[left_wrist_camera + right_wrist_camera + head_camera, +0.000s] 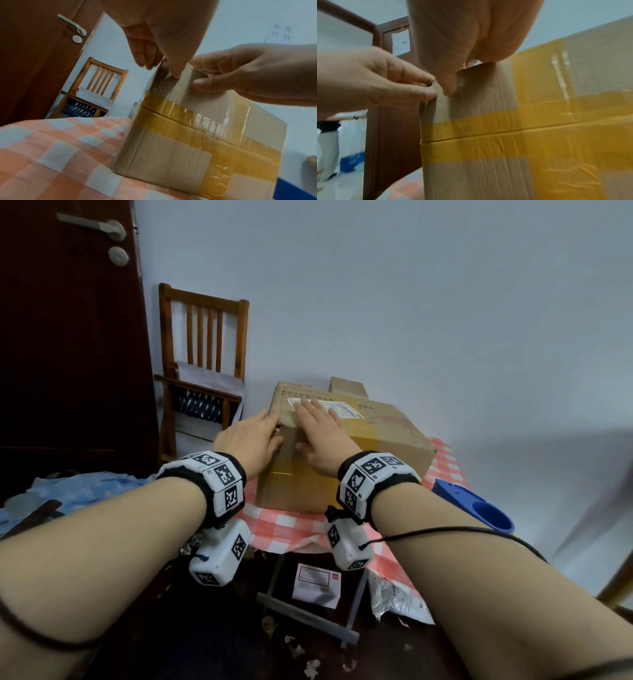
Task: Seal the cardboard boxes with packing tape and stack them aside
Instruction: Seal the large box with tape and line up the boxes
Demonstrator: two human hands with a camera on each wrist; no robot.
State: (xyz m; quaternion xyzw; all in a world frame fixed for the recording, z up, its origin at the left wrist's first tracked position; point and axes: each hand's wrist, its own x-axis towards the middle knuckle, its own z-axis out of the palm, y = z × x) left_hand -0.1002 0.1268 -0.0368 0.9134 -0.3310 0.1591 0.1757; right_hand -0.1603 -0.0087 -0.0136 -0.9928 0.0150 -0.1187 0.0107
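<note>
A: State the position of the cardboard box (346, 446).

B: It rests on the checked tablecloth (284, 525), closed, with yellow packing tape (202, 136) crossing the near side seam and a clearer strip (471, 88) running over the top near-left corner.

A: Why are both hands at that corner?

B: Judged as a smoothing step. The right hand (320, 436) lies flat on the lid, fingers straight and spread, thumb pressing the near face to bed the strip down. The left hand (250, 440) works the corner edge; its thumb and forefinger (426, 86) are curled together, pinching the tape end or cardboard edge there.

A: Which of the two?

B: Cannot be told; the pinch point is blurred. The tape roll is not in view. A second box (347, 387) behind is mostly hidden. The blue object (479, 505) on the right is unidentifiable, cut off by the forearm
</note>
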